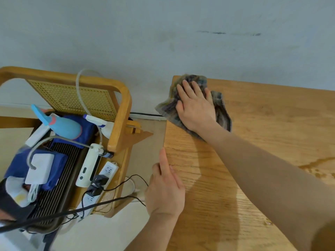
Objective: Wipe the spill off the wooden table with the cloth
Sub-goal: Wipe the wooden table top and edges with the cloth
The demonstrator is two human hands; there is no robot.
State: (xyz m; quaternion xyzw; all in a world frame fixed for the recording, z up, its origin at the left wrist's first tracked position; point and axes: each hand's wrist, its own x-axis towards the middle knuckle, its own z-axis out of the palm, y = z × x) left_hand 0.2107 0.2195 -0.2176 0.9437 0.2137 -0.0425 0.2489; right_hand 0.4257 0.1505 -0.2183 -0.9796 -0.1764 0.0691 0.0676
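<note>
Two hands are at work on the wooden table [253, 124]. At its far left corner, the right hand [194, 107] lies flat with fingers spread, pressing the cloth [222, 115] down rather than gripping it, likely so more fabric meets the wood. The cloth bunches beneath and around the palm, its edge overhanging the corner. The left hand [165, 187] rests open on the left edge, holding nothing, probably for bracing. A wet streak [315, 164] shows near the right edge.
</note>
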